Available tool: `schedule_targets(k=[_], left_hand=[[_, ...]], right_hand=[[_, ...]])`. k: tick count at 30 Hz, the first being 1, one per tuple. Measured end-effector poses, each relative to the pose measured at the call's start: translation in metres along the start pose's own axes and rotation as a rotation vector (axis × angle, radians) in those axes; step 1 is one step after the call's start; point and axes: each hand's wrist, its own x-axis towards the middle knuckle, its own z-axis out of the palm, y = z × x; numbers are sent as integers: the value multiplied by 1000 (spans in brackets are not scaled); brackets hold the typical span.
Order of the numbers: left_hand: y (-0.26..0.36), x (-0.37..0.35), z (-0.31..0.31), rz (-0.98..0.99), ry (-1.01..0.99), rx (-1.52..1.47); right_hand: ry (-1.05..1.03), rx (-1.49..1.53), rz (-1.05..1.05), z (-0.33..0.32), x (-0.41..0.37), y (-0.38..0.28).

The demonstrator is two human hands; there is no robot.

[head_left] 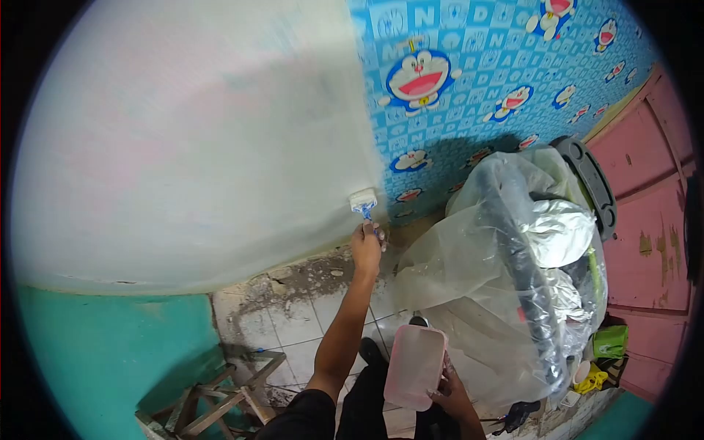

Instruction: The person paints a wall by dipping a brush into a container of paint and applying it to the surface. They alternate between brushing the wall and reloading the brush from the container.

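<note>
A paint brush [363, 199] with a blue handle and a pale, paint-covered head touches the lower part of the whitish wall [242, 147], close to the blue patterned wallpaper [455, 66]. My left hand [367, 246] is closed round the handle, arm stretched forward. Near my body, my right hand [452, 396] grips the right side of a pink rectangular tub [416, 367], which looks to have pale paint inside. The fingers on its underside are hidden.
Plastic sheeting [455, 249] covers bulky items at the right, beside a pink door [649, 242]. A wooden frame [213, 403] stands at the lower left by a green wall [117, 352]. Debris lies on the tiled floor [293, 323] along the wall base.
</note>
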Motion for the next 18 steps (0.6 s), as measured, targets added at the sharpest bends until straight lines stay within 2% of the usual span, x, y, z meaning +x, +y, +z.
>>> schedule_targets(k=[3,6,10,12,15,18], left_hand=[[113,-61,28,85,-84,22],[200,-112,54,226,-145,41],[272,-157,78,465,-157,76],[281,-163,84,588,-132,105],[262,-137,83,615,-97,138],[193,-85,65,633,-44,271]], right_hand=[[-25,12,-6,7,-11,-22],[-51,-4,-11,11,-21,-41],[-97,-15,-90,12,-26,-53],[-112,-14,-80,12,-26,-55],[-134,-54,-89,10,-27,-54],[-162,-80,-90,7,-27,-46]])
